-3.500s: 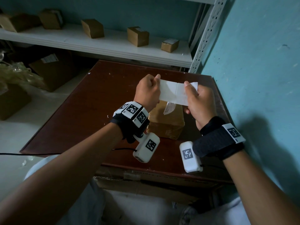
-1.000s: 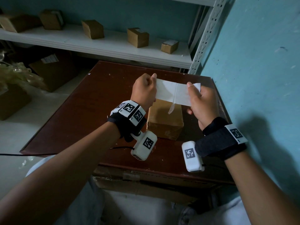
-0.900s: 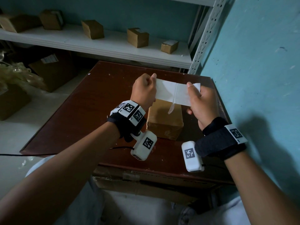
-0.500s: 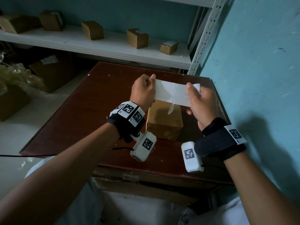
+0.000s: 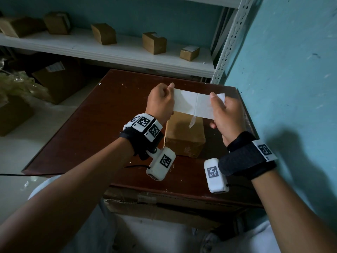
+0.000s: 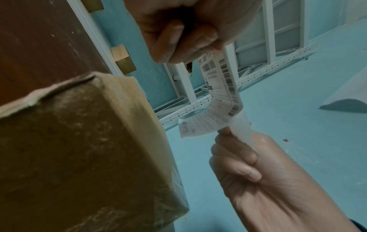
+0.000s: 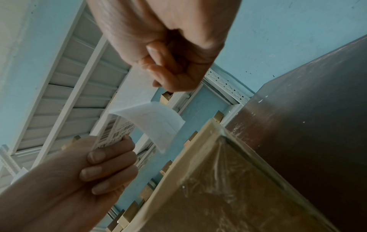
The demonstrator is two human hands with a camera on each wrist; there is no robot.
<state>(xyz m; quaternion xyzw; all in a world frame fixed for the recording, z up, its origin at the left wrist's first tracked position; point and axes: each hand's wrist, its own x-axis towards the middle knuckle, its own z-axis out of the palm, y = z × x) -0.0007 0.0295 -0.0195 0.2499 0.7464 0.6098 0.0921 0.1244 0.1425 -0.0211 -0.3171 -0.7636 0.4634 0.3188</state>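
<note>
While the label (image 5: 189, 105) hung stretched in the air above the box (image 5: 184, 136), the left hand (image 5: 160, 101) pinched its left end and the right hand (image 5: 224, 115) pinched its right end, the two hands apart with fingers curled. The box sat near the right edge of the tabletop (image 5: 102, 125), and a small flap (image 5: 191, 123) dangled from the label's middle

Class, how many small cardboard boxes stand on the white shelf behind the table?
5 on the white shelf, left to right: far-left box at the frame edge, second box, third box, fourth box, rightmost box. Others may sit out of frame.
</note>
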